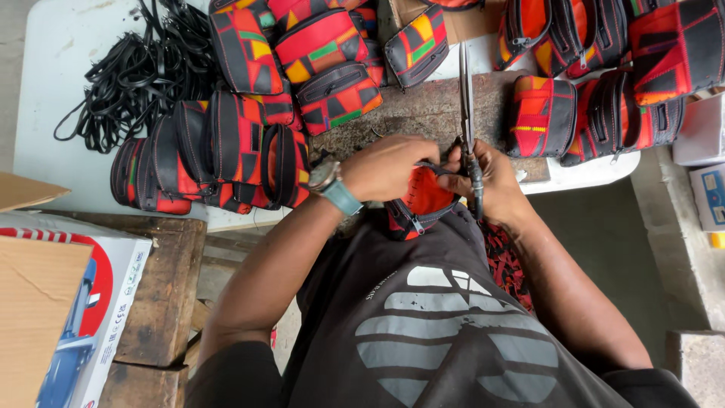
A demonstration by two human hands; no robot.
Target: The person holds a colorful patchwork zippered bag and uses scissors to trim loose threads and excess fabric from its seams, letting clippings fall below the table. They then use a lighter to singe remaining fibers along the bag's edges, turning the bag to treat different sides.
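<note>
Many sewn pouches [325, 68] already lie stacked on the table [53, 68], while one red pouch [423, 198], gripped by the left hand [389, 168] at the person's lap, remains under the scissors [467, 113] clasped in the right hand [491, 181].

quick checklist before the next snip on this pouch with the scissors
1. Pouch held firm: the left hand grips the red and black pouch from above: ok.
2. Scissors under control: the right hand holds the scissors by the handles, blades pointing away from the body: ok.
3. Fingers away from the blades: the blades stand beyond both hands: ok.
4. Blades open or shut: cannot tell.
5. Cutting spot in sight: hidden under the hands: cannot tell.
6. Room ahead: finished pouches crowd the table near the blade tips: not ok.
</note>
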